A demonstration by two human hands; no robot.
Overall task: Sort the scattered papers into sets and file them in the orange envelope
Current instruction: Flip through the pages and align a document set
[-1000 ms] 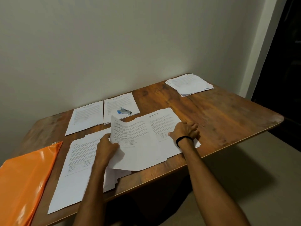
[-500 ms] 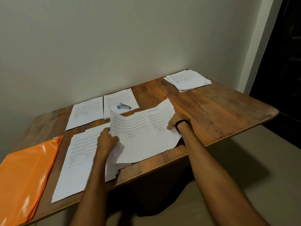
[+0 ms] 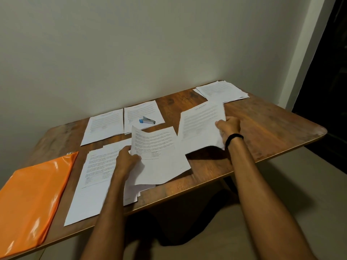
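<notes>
Right hand (image 3: 228, 126) fingers curled on right edge of printed white paper sheet (image 3: 201, 126), sheet raised off brown wooden table (image 3: 262, 124). Left hand (image 3: 126, 160) pinches left edge of second curled white printed sheet (image 3: 157, 152) over loose white paper pile (image 3: 93, 175). Glossy orange plastic envelope (image 3: 32, 199) flat at table's near-left end.

plain home room, wooden table (image 3: 272, 128) against bare wall (image 3: 150, 44), printed papers (image 3: 223, 91), stapler (image 3: 147, 121)

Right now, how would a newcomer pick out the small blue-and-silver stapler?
On the brown wooden table, find the two white printed sheets lying side by side near the wall. The small blue-and-silver stapler rests on the right-hand sheet, the only thing there that isn't paper.
</notes>
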